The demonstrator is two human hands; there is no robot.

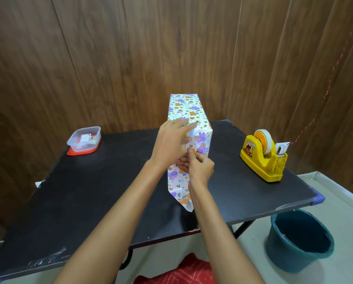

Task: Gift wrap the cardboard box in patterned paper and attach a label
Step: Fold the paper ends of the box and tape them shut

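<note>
At the middle of the black table [89, 191], pressing a flat left hand [171, 141] on the long cardboard box [188, 107] in white animal-print paper [176, 181], pinching its near-end fold [201, 142] with the right hand [200, 169]; liable to spring open or tear from a loosened pinch or hard tug.

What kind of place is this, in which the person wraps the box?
Probably a corner of a home, used for craft work: a black table stands against wood-panelled walls, with a tape dispenser on it and a bucket on the floor beside it.
</note>
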